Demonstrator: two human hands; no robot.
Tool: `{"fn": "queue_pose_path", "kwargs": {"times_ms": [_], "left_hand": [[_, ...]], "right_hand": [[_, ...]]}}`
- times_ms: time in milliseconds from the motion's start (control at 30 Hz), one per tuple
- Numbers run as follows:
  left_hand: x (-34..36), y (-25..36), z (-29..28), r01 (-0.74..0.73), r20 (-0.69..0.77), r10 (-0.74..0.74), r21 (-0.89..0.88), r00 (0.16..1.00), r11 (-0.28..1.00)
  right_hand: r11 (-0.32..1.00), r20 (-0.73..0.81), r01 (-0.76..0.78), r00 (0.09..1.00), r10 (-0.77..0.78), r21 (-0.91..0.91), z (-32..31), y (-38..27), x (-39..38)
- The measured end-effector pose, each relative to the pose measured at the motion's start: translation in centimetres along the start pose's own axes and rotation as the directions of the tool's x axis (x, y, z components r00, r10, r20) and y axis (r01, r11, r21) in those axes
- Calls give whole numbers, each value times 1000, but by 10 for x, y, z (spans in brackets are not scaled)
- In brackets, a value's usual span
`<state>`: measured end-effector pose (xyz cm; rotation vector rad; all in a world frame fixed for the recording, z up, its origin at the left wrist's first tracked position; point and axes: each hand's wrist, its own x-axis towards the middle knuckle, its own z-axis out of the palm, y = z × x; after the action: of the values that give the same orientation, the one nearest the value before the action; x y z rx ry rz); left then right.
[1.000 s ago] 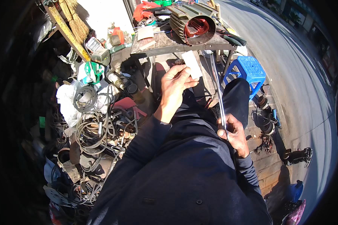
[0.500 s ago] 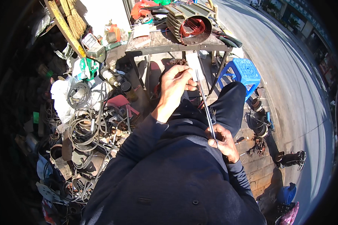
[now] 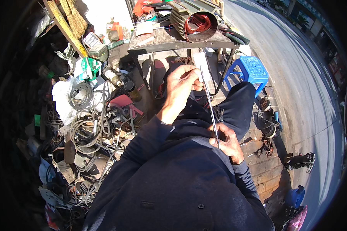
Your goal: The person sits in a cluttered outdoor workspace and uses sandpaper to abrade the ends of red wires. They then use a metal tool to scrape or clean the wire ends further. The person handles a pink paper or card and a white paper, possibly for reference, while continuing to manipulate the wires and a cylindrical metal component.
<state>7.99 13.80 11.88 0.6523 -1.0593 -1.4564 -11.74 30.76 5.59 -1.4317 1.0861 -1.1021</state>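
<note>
Between my two hands runs a long, narrow, shiny strip, slanting from the upper left to the lower right over my lap. A flat white piece shows at its far end; I cannot tell if the two are one. My left hand pinches the strip near that far end with thumb and fingertips. Lower down, close to my body, my right hand is closed round the near end, with the thumb along it.
Ahead stands a worn wooden table bearing a ribbed metal motor housing with red wire inside. A blue plastic stool is at the right. Coiled cables and scrap crowd the left side. Motor parts lie on the ground at right.
My right hand has shifted slightly up and to the left, along with the strip's near end. My left hand keeps its pinch at almost the same place.
</note>
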Motion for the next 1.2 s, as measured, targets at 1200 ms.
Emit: {"fn": "queue_pose_path", "kwargs": {"times_ms": [1200], "left_hand": [[-1,10,2,-17,-7,17,-4,1000,1000]], "right_hand": [[996,-94,24,995,-32,-89,8,12,-2]]}}
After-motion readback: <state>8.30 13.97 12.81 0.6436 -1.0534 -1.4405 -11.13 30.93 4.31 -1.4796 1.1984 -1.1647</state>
